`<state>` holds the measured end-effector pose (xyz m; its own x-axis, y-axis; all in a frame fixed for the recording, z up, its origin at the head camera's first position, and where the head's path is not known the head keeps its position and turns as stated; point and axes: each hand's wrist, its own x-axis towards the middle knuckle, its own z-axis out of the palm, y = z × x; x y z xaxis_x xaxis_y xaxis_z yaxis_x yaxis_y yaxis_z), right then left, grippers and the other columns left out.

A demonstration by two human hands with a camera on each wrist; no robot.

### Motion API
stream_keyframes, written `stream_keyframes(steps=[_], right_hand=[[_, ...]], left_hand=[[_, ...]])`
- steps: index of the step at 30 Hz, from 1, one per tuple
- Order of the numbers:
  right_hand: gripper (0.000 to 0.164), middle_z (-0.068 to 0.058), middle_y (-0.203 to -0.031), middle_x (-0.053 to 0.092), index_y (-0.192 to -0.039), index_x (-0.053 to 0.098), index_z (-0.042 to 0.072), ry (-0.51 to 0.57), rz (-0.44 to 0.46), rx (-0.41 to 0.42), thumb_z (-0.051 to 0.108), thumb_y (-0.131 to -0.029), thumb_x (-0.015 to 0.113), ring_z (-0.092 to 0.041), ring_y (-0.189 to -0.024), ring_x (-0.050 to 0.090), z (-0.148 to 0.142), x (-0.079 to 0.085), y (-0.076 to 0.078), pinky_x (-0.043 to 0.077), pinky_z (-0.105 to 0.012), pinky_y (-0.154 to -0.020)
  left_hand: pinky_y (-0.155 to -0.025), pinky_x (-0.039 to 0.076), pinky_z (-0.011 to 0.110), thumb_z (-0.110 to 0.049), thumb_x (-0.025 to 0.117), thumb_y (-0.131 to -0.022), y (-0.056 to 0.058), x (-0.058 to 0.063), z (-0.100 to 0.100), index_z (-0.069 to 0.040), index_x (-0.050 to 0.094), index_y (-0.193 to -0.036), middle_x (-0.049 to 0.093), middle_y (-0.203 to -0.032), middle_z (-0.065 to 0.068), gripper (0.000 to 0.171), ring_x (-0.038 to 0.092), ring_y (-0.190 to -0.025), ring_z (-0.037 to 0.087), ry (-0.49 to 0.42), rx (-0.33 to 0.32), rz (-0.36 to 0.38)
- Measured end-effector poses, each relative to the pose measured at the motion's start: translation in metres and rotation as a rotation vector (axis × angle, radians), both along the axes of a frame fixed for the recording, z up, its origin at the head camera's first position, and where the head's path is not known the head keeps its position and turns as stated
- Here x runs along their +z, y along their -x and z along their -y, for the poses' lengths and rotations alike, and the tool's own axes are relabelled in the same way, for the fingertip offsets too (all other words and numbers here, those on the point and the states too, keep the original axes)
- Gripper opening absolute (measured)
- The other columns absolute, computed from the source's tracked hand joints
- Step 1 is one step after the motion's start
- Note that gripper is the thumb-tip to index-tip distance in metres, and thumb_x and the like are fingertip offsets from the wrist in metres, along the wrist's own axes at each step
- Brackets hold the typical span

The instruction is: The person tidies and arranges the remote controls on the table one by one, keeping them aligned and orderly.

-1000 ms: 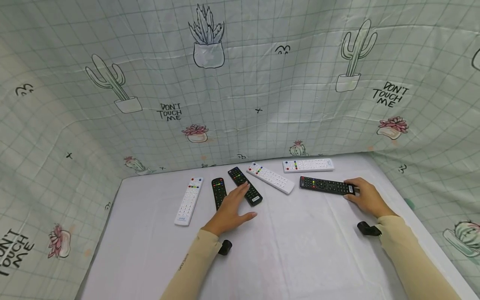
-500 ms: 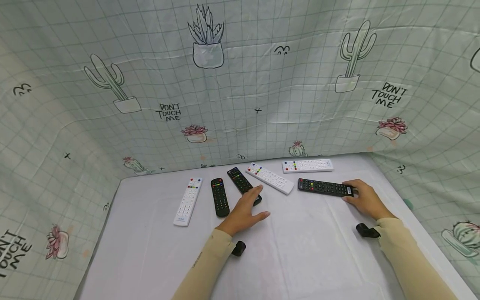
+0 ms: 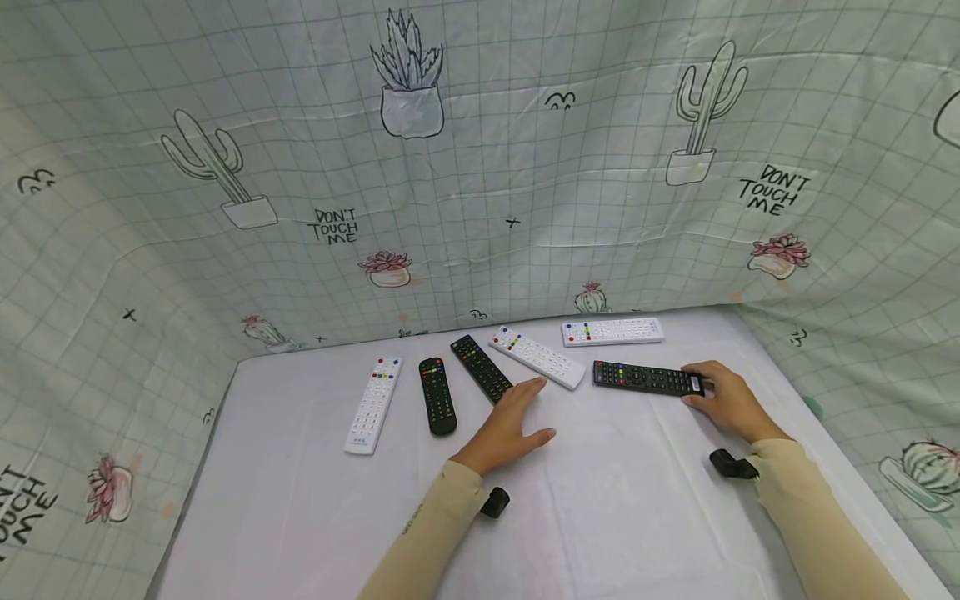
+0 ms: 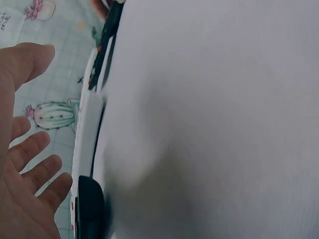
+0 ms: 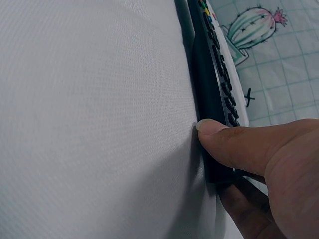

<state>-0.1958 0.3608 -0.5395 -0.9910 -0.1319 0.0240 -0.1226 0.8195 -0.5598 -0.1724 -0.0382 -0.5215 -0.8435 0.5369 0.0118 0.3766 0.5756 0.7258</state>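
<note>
My right hand pinches the right end of a black remote control that lies crosswise on the table. In the right wrist view, the thumb presses its near side, with other fingers partly hidden behind its end. My left hand is spread, palm facing right, holding nothing. Its fingers overlap the near end of a second black remote in the head view. Just beyond its fingertips, a white remote lies at a slant. The left wrist view shows separated fingers and thumb, with remotes beyond.
Behind the right black remote lies another white remote, against the back curtain. To the left are a rounded black remote and a white remote. A white cloth covers the table; printed curtains stand on three sides.
My left hand has moved to the right, uncovering the rounded black remote and covering the near end of the second one. The right hand and its remote have shifted slightly nearer.
</note>
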Motion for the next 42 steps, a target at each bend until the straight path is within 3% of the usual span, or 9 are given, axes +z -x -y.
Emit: stream_keyframes(steps=[7, 14, 22, 27, 33, 42], right_hand=[[0.054, -0.04, -0.138, 0.051, -0.138, 0.055, -0.015, 0.007, 0.019, 0.006, -0.002, -0.09, 0.078, -0.06, -0.128, 0.05, 0.003, 0.002, -0.006, 0.044, -0.069, -0.107], [0.053, -0.039, -0.137, 0.053, -0.137, 0.056, -0.014, 0.021, 0.01, 0.012, -0.002, -0.09, 0.077, -0.06, -0.128, 0.051, 0.007, 0.001, -0.012, 0.043, -0.069, -0.107], [0.051, -0.038, -0.136, 0.056, -0.134, 0.059, -0.013, 0.026, -0.009, 0.017, -0.002, -0.089, 0.08, -0.059, -0.128, 0.051, 0.011, 0.001, -0.021, 0.042, -0.07, -0.108], [0.051, -0.038, -0.135, 0.056, -0.134, 0.059, -0.014, 0.045, -0.01, 0.024, -0.004, -0.088, 0.08, -0.058, -0.126, 0.054, 0.013, 0.001, -0.026, 0.047, -0.067, -0.106], [0.05, -0.037, -0.133, 0.058, -0.132, 0.06, -0.014, 0.058, -0.023, 0.04, -0.005, -0.087, 0.079, -0.058, -0.126, 0.054, 0.015, 0.001, -0.032, 0.046, -0.068, -0.105], [0.048, -0.034, -0.133, 0.06, -0.131, 0.062, -0.011, 0.07, -0.018, 0.063, -0.005, -0.086, 0.08, -0.055, -0.127, 0.056, 0.021, 0.001, -0.039, 0.046, -0.066, -0.107]], left_hand=[[-0.129, 0.027, 0.046, -0.028, 0.073, -0.101, -0.001, 0.001, -0.012, -0.004, 0.035, -0.164, 0.036, -0.169, 0.013, 0.077, 0.032, -0.157, 0.031, -0.018, -0.041, -0.022], [-0.128, 0.029, 0.041, -0.029, 0.073, -0.1, -0.001, -0.001, -0.024, -0.008, 0.035, -0.165, 0.036, -0.169, 0.007, 0.078, 0.033, -0.156, 0.026, -0.018, -0.066, -0.022], [-0.128, 0.03, 0.04, -0.029, 0.073, -0.101, -0.002, -0.007, -0.038, -0.011, 0.033, -0.166, 0.037, -0.169, 0.008, 0.078, 0.034, -0.156, 0.026, -0.017, -0.07, 0.026], [-0.125, 0.035, 0.039, -0.026, 0.072, -0.101, -0.004, -0.01, -0.046, -0.008, 0.035, -0.164, 0.039, -0.166, 0.011, 0.076, 0.04, -0.151, 0.028, -0.044, -0.046, 0.05], [-0.109, 0.051, 0.028, -0.02, 0.072, -0.101, -0.006, -0.013, -0.053, -0.007, 0.037, -0.163, 0.042, -0.163, 0.013, 0.073, 0.053, -0.137, 0.027, -0.108, 0.024, 0.114], [-0.102, 0.055, 0.029, -0.012, 0.074, -0.099, -0.006, -0.022, -0.058, -0.005, 0.039, -0.161, 0.05, -0.152, 0.017, 0.071, 0.063, -0.124, 0.028, -0.194, 0.087, 0.186]])
